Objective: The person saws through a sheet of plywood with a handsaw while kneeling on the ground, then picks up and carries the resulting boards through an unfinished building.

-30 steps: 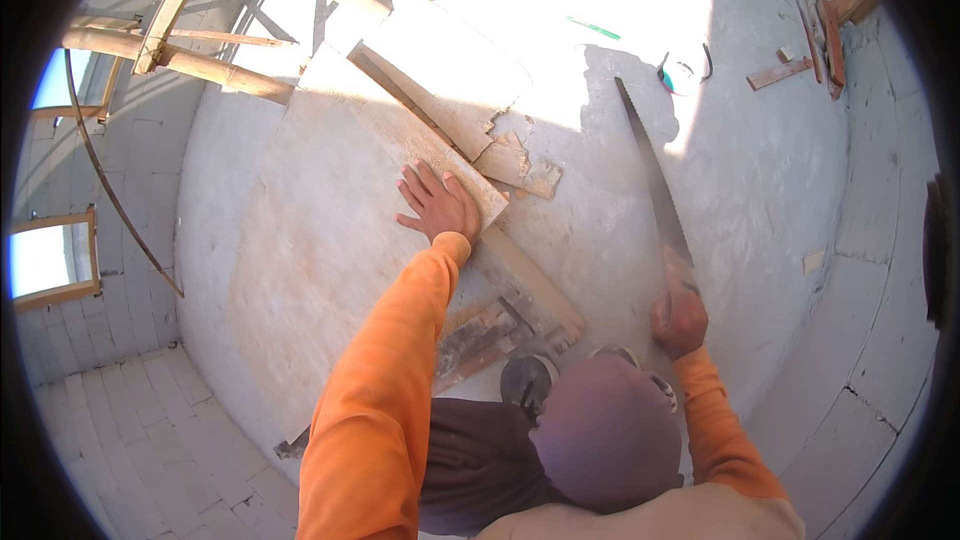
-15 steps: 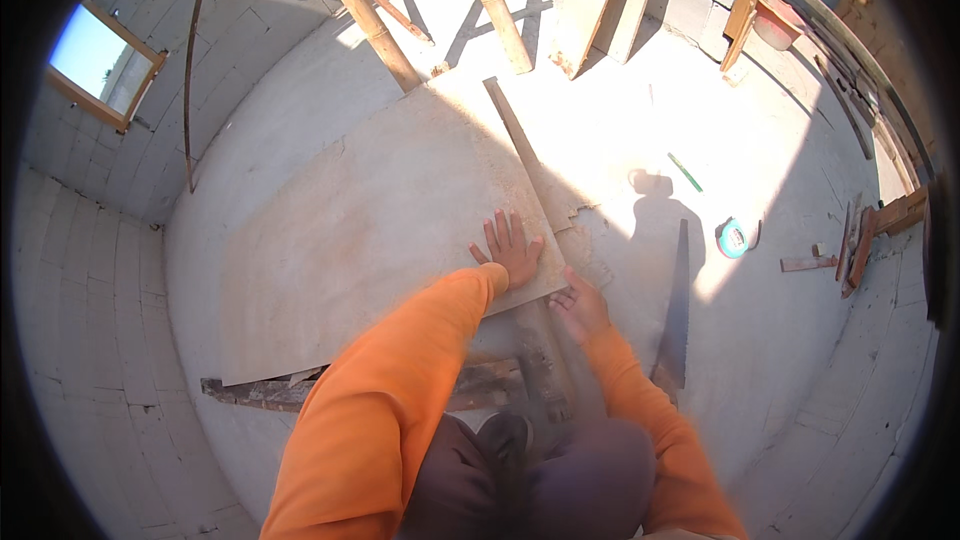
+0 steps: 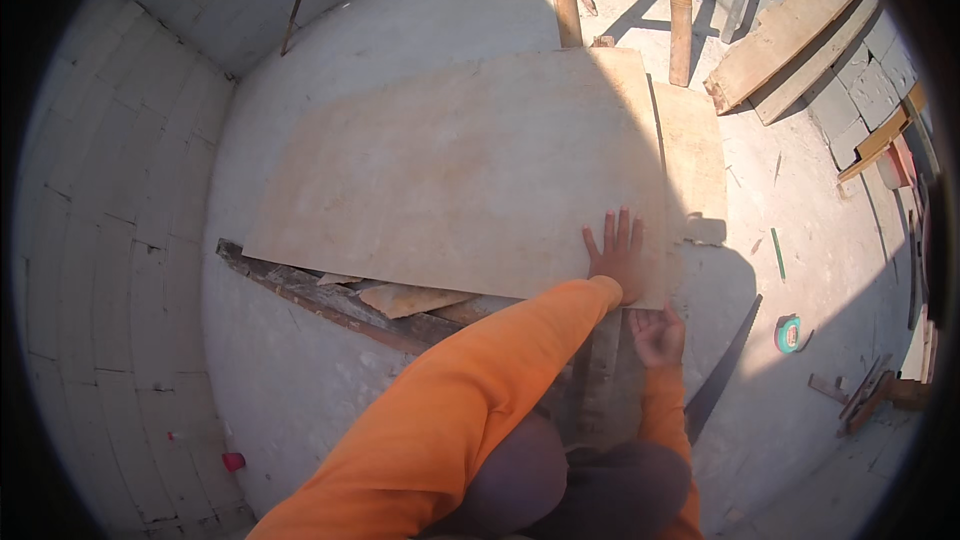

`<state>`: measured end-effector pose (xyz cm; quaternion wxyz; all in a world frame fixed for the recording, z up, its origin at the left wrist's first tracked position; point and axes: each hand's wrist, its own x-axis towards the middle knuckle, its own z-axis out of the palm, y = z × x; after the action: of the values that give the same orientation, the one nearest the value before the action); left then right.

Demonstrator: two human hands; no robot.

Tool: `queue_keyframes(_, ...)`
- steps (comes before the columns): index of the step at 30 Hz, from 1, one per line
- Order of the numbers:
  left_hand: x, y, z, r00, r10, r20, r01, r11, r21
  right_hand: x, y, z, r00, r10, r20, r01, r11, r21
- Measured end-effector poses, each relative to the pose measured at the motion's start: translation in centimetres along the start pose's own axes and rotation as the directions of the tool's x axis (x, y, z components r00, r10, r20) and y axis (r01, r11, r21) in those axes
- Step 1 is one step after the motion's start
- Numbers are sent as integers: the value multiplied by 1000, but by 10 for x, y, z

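A large pale plywood sheet (image 3: 450, 160) lies over old dark planks (image 3: 310, 300). My left hand (image 3: 617, 268) is pressed flat on its top near the right near corner, fingers spread. Just below, my right hand (image 3: 657, 338) is at the sheet's near edge, palm up, with fingers curled at the corner; the fingertips are partly hidden under the edge. Broken plywood scraps (image 3: 410, 298) show between the sheet and the planks. Another plywood piece (image 3: 695, 140) sticks out past the sheet's right edge. To the right of my right hand lies a long tapering blade (image 3: 728, 355), like a handsaw's.
On the floor to the right are a teal tape measure (image 3: 788, 333) and a green pencil-like stick (image 3: 777, 254). Bamboo poles (image 3: 680, 20) stand beyond the sheet. Boards (image 3: 785, 35) lean on the far-right block wall. A pink cup (image 3: 233, 461) sits by the left wall (image 3: 110, 270).
The view has turned left, so sheet and hands appear farther right and more planks and scraps show. Both hands stay at the same corner, the left flat and the right at the edge.
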<state>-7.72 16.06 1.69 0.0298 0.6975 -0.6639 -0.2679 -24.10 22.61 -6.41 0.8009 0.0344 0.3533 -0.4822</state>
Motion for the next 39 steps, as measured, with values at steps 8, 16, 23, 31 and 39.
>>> queue_keyframes(8, -4, -2, -8, 1000, -14, 9, 14, 1000, -13, 4, 13, 12, 993, -37, -116, 46, 996, 78)
queue_keyframes(16, 3, 0, 0, 1000, -15, 2, 15, 1000, -2, 14, 12, 5, 983, -14, -180, 29, 997, 77)
queue_keyframes(23, 7, -2, 7, 1000, -13, 9, 13, 999, 38, 12, 26, 5, 984, -54, -169, 88, 976, 199)
queue_keyframes(31, 12, -8, 13, 1000, -2, -7, 2, 1000, 16, 21, 41, -1, 989, -98, -113, 128, 949, 289)
queue_keyframes(39, 10, -2, 6, 998, -22, 65, 21, 1000, 17, 34, 41, -17, 997, -66, -50, 77, 958, 274)
